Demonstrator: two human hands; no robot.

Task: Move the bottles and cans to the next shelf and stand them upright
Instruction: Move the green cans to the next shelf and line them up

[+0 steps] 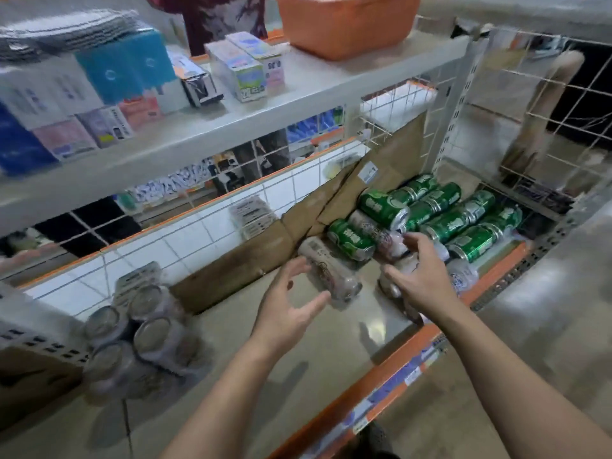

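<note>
While the left hand (291,303) hangs open beside a lying pale can (331,276), the right hand (422,276) covers another (grip unclear). Nudged, the stacked green cans (463,220) could roll.

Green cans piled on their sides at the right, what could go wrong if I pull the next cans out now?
The top green can lies over the pale cans near your right hand; pulling one of those might send the pile rolling. The loose pale can by your left hand lies on its side and could roll toward the shelf's front edge.
</note>
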